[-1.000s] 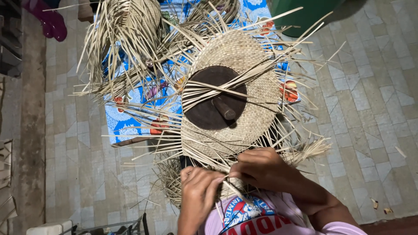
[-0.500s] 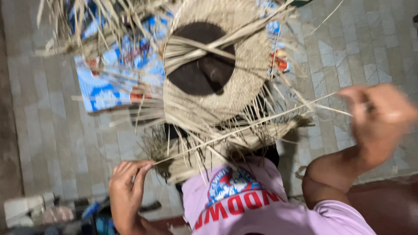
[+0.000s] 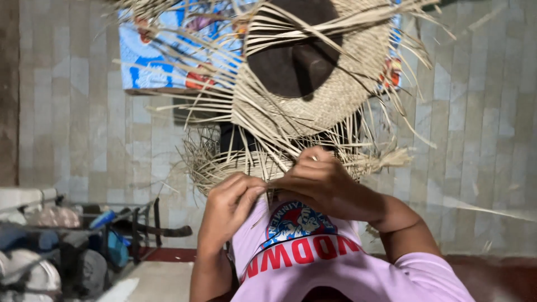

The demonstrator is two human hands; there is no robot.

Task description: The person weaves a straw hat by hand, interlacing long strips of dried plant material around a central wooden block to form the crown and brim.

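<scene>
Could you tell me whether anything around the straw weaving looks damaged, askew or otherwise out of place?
Nothing looks damaged. The woven straw piece sits over a dark rounded form, and its many loose strands stick out in all directions, unwoven rather than broken. The left hand and right hand pinch strands at its near edge. A few stray straws lie on the tiled floor.

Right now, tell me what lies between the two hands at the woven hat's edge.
In the head view, thin loose straw strands bridge the left hand and right hand, both pinching them.

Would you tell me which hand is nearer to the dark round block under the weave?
The right hand, just below the dark round block at the straw weave; the left hand sits lower and further left.
</scene>
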